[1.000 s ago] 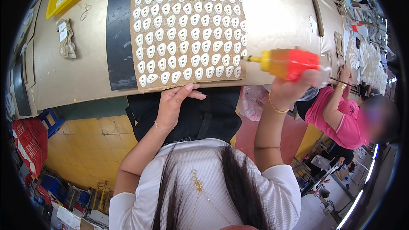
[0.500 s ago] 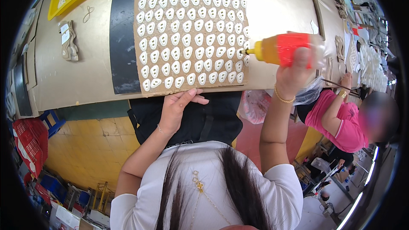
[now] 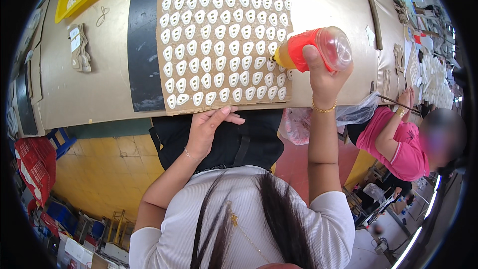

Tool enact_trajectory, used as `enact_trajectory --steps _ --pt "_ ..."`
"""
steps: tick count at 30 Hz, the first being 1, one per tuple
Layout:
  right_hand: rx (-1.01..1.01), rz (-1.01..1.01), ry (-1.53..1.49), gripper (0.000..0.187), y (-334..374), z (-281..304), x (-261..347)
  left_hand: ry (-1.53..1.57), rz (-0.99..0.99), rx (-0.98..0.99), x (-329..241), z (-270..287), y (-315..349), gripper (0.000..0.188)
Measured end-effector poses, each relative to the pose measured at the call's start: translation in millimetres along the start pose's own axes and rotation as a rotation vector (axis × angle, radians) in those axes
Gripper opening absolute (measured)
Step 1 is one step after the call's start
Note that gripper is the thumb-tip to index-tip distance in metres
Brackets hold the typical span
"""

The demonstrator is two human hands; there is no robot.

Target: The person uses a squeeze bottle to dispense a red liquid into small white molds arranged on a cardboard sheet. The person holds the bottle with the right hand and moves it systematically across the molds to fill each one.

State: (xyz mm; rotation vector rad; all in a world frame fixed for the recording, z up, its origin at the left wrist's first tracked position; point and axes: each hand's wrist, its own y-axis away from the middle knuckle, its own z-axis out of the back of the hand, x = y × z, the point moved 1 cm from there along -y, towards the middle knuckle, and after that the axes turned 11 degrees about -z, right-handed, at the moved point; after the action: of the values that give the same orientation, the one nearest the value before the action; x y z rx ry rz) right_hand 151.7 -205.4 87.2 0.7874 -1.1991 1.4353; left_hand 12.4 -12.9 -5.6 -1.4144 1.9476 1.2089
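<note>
One squeeze bottle (image 3: 303,49), right hand (image 3: 326,79) wrapped around it, long axis toward 9 o'clock, nozzle (image 3: 277,58) near white pieces (image 3: 247,63); cardboard sheet (image 3: 191,107) at right hand's 10 o'clock; left hand (image 3: 205,127) by sheet's 6 o'clock edge, grip unclear.

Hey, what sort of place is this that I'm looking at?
Probably a workshop or small factory floor: a brown board carries rows of matching white pieces, the right hand holds a squeeze bottle, and another person in pink is at work farther right.
</note>
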Motion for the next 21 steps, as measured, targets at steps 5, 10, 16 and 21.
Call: enact_trajectory --steps 5,10,16,21 --pt "-0.053 0.032 0.051 0.032 -0.2 8.8 -3.8 0.003 -0.007 0.001 -0.2 -0.4 -0.1 0.025" --pt "-0.066 -0.002 0.016 0.032 10.1 14.1 -7.5 0.022 -0.005 -0.008 -1.4 -1.9 0.0 0.026" --pt "-0.067 -0.018 -0.018 0.033 22.9 12.5 -5.3 -0.003 -0.006 -0.005 -2.1 -2.4 -0.6 0.027" --pt "-0.071 0.020 0.015 0.036 28.3 9.6 -5.8 0.018 0.011 -0.017 -4.2 -3.5 0.0 0.027"
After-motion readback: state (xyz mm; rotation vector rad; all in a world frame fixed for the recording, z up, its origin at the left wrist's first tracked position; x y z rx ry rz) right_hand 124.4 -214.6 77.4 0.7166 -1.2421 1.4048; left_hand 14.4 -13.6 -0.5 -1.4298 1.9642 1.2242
